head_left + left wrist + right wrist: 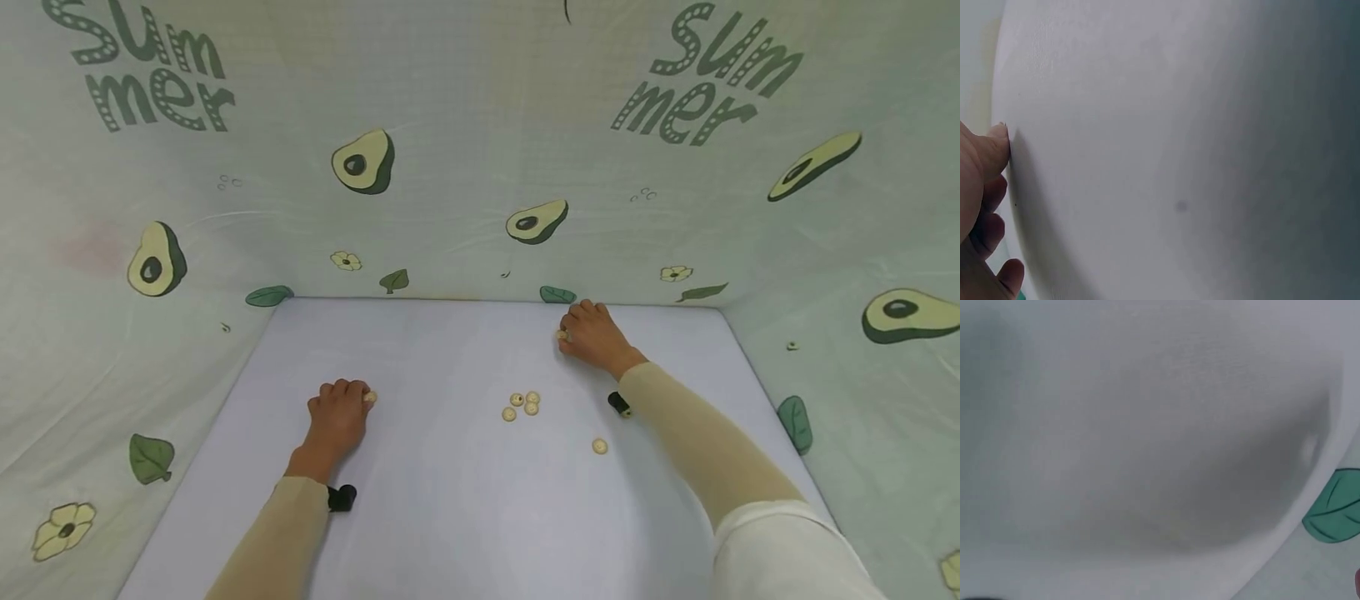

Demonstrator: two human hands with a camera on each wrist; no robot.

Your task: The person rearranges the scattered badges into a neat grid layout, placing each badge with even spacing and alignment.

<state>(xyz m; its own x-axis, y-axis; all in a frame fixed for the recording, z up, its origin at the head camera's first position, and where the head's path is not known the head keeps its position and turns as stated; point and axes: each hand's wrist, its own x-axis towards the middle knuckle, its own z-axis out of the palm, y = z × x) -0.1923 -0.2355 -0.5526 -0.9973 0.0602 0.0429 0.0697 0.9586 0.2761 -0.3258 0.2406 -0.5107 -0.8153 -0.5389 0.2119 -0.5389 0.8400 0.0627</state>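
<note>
My left hand (337, 414) is over the left part of the white table, pinching a small round beige piece (371, 397) at its right side. In the left wrist view, the thumb and curled fingers of that hand (982, 194) show at the left edge, with the piece hidden. Near the table's back edge, my right hand (595, 336) holds another beige piece (562, 334) at its fingertips. The right wrist view catches only a sliver of a fingertip (1358, 584). Between the hands lies a loose group of several such pieces (532, 408), each round and pale.
One more round piece (600, 447) lies apart, below the right forearm. The white tabletop (450, 500) ends at a hanging cloth (450, 167) printed with avocados and leaves, which also runs down both sides. Each wrist carries a small black camera (342, 498).
</note>
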